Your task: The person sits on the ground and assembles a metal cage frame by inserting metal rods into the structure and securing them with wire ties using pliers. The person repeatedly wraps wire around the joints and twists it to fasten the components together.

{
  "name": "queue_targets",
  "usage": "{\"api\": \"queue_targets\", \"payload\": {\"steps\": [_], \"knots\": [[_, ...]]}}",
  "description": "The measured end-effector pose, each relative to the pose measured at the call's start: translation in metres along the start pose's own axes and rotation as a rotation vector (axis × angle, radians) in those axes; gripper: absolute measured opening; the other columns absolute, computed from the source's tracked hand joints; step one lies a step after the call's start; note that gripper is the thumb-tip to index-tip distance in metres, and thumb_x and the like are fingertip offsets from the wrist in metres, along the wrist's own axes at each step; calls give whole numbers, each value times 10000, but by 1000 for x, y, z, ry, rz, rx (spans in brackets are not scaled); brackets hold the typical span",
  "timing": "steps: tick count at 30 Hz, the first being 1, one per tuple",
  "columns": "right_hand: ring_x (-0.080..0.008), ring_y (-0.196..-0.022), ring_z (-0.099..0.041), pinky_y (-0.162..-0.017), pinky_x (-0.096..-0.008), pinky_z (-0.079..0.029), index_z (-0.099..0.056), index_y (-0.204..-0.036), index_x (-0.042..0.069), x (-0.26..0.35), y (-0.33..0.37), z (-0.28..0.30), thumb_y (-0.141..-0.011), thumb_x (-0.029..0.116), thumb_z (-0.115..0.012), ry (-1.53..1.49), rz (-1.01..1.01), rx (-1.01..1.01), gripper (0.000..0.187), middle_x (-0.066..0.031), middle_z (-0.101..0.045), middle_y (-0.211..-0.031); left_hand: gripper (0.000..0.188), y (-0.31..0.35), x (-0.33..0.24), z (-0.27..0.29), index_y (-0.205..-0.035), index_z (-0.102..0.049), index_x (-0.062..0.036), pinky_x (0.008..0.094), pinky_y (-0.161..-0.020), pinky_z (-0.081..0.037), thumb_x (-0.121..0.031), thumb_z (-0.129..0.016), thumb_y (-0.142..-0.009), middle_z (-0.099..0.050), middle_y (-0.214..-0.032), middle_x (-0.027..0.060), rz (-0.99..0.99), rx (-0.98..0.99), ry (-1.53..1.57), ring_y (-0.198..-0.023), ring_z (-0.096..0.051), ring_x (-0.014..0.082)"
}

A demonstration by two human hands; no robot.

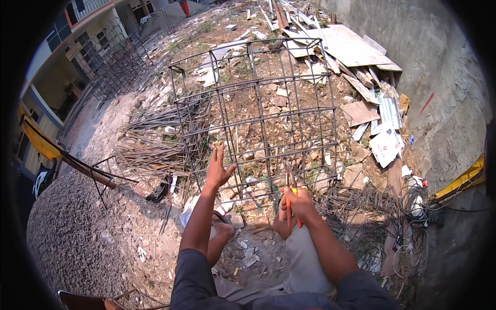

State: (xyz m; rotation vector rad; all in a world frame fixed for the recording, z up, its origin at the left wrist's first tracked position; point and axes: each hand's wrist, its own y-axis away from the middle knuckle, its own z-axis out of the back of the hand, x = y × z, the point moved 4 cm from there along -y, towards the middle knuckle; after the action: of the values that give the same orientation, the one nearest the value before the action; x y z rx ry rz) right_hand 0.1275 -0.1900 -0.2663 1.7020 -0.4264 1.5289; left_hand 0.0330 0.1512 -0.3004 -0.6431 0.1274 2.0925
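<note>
A cage of dark steel rebar (262,120) stands in front of me, its bars crossing in a grid over the rubble. My left hand (219,168) is raised at its near left part, fingers spread and apparently holding nothing; whether it touches a bar I cannot tell. In my right hand (298,202) is a pair of pincers (289,213) with orange-red handles. Their metal jaws point away from me, close to the cage's near lower bar. The jaw tips are too small to make out clearly.
Loose rebar rods (155,157) lie left of the cage, beside a gravel heap (77,237). Tangled thin rods (356,202) and cables sit at right. Boards (356,49) and scrap are piled along the concrete wall (444,88). Far off stands a person in red trousers (184,7).
</note>
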Motion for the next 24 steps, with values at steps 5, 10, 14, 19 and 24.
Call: {"api": "queue_targets", "payload": {"steps": [5,10,14,19,24], "knots": [[-191,-668,-678,-637,-366,-558,-650,-937,-28,7,10,-21,-1017,445,-603,-8,64,-16,482,-123,-712,-779,999,139,33,-61,-1607,-320,-26,455,-1152,-419,-511,-798,-877,-440,-1554,300,228,-112,288,-1421,-472,432],[-212,-648,-666,-618,-375,-521,-641,-1015,25,-10,25,-30,-1056,385,-579,346,352,-256,368,-71,-675,-728,653,208,-119,-28,-1574,-393,-49,374,-1013,-503,-482,-501,-1097,-633,-1405,148,380,250,1324,-1197,-668,238],[-289,-672,-679,-645,-428,-511,-648,-1097,38,3,84,-72,-1058,395,-568,498,534,-237,368,-104,-680,-734,542,240,-150,49,-1499,-509,-39,346,-978,-499,-421,-486,-1116,-686,-1288,114,85,-70,1214,-1116,-666,182],[-453,-875,-708,-745,-542,-517,-636,-1231,72,13,149,-98,-1062,441,-529,574,421,-16,419,-245,-725,-891,456,311,-139,90,-1413,-612,-29,282,-859,-566,-258,-695,-1028,-738,-1184,84,175,255,1326,-934,-687,114],[-373,-824,-710,-736,-461,-522,-628,-1230,44,-17,139,-116,-1066,377,-549,593,356,170,379,-197,-704,-835,341,324,-113,56,-1311,-677,-2,257,-782,-566,-217,-664,-1046,-746,-1046,50,306,297,1453,-879,-680,106]]}}
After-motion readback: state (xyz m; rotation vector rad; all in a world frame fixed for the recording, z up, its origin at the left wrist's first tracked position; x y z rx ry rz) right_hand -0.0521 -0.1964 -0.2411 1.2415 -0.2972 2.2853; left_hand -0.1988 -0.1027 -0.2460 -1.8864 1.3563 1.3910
